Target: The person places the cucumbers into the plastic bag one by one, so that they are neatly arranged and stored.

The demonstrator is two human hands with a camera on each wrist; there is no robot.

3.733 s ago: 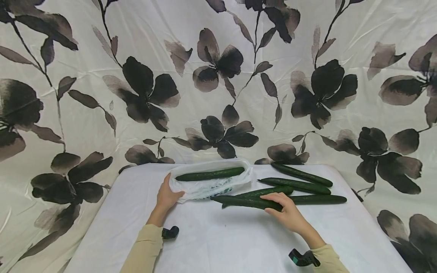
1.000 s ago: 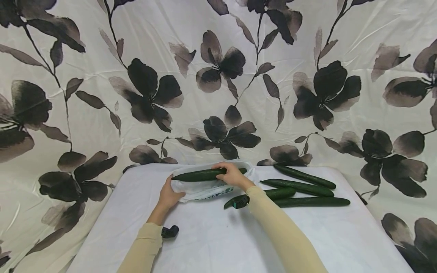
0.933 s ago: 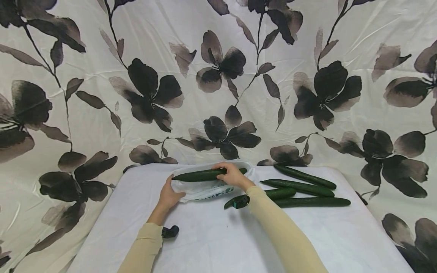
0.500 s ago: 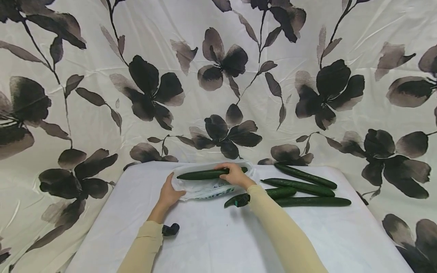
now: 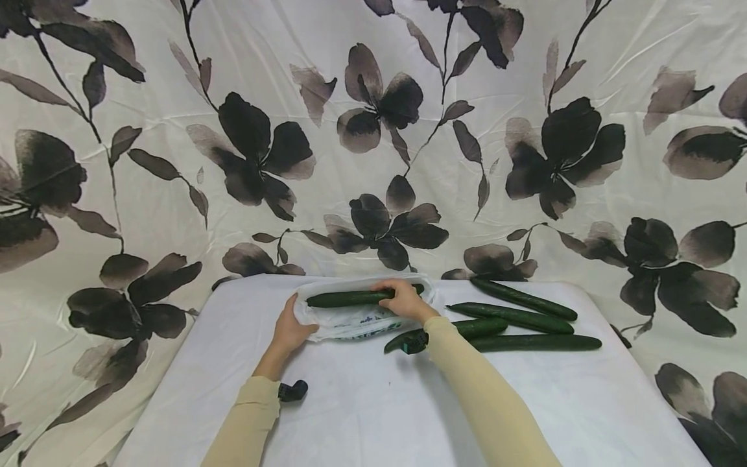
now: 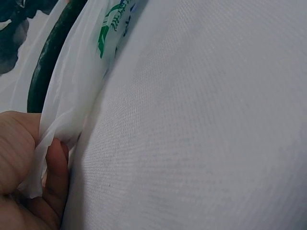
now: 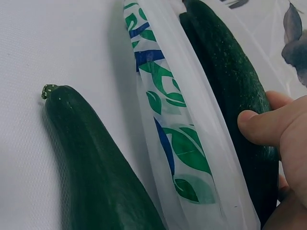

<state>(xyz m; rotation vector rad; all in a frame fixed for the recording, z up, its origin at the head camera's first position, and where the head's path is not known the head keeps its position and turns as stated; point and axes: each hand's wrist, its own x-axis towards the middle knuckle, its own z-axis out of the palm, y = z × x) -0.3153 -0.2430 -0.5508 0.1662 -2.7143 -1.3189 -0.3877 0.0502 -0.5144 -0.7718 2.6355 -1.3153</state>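
Note:
A white plastic bag point(image 5: 344, 331) with green and blue leaf print lies on its side, its mouth held wide. My left hand point(image 5: 290, 329) pinches the bag's rim at its left end; in the left wrist view the thin film point(image 6: 36, 177) runs between thumb and fingers. Inside the bag's mouth, my right hand point(image 5: 403, 299) grips a dark green cucumber point(image 5: 344, 298), thumb on the near side. In the right wrist view a second cucumber tip point(image 7: 184, 19) shows beside the gripped cucumber point(image 7: 225, 62), mostly hidden behind it.
Several more cucumbers lie right of the bag: one point(image 5: 525, 299) at the back edge, one point(image 5: 510, 318) before it, and two crossing nearer, partly under my right sleeve point(image 5: 467, 363). A white cloth point(image 5: 373, 415) covers the table; a floral curtain point(image 5: 373, 162) hangs behind.
My right hand has carried a cucumber from the near pile leftward into the bag. Over the last second it has shifted slightly right and lower there. The left hand has kept its hold.

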